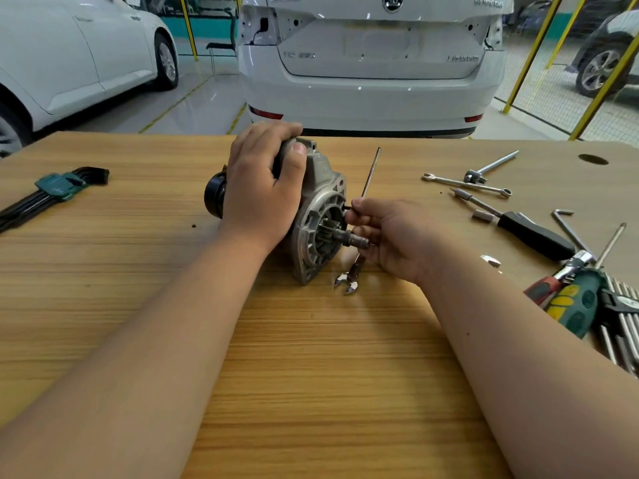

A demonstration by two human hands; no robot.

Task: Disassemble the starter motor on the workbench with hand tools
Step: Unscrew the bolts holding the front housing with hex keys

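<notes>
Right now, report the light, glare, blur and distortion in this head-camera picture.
Head view: soft, even light, only faint shadows on the workbench; the starter motor and hex key are sharp; lettering on the white car is smeared; the glossy floor and the spanner glint; wide-angle bending makes the yellow posts at the right lean.

Open workbench (311,357) in front; starter motor (320,188) at centre, hex keys (58,186) left, loose tools (532,236) right.
</notes>
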